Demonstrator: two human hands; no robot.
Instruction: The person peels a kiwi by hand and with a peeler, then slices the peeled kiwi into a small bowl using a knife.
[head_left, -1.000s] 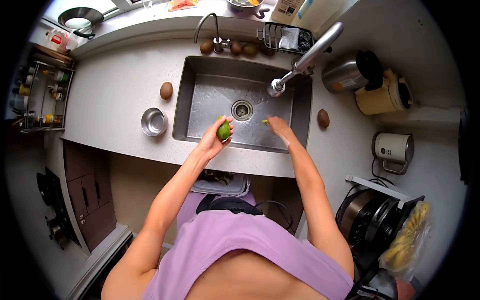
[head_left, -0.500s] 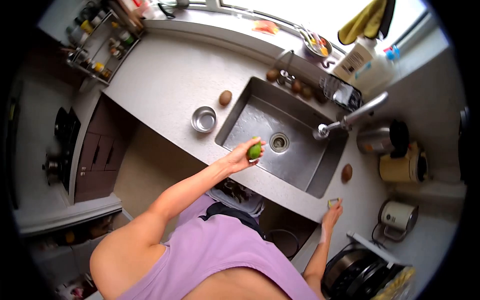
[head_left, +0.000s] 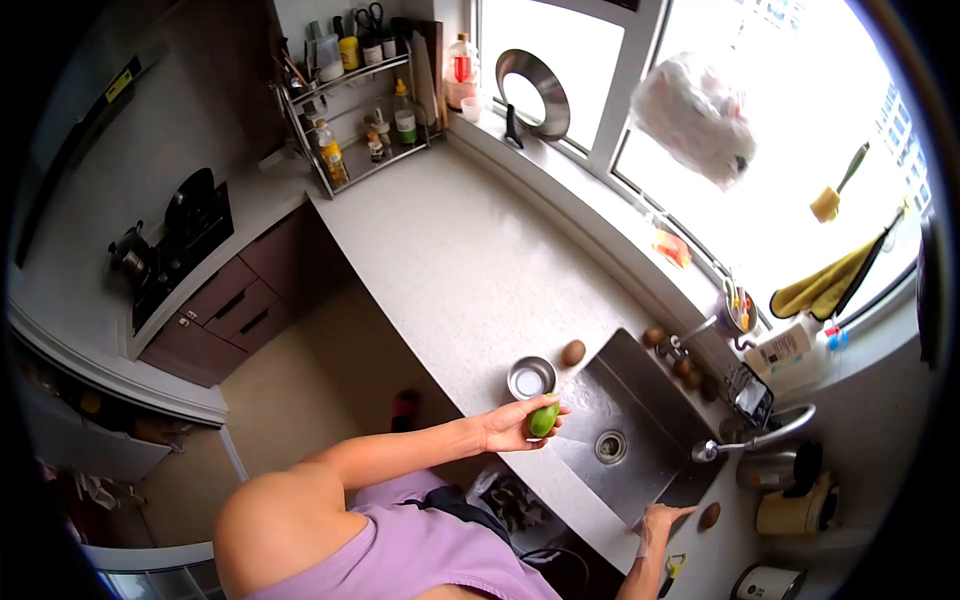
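My left hand is closed around a green peeled kiwi, above the front left edge of the steel sink. Just beyond it a small metal bowl stands on the counter, with a brown unpeeled kiwi behind the bowl. At the sink's right end is my right hand, a finger stretched out to the right and nothing visible in its grasp. Close to that fingertip lies another brown kiwi. A yellow-green peeler rests on the counter beside my right wrist.
Several brown kiwis sit behind the sink, near the faucet. A steel kettle stands to the right. At the far left end of the counter is a rack of bottles. Cleaning bottles line the window side.
My right hand has let go of the peeler and moved to the sink's right end near a kiwi. The left hand still holds the green kiwi. The view has swung left.
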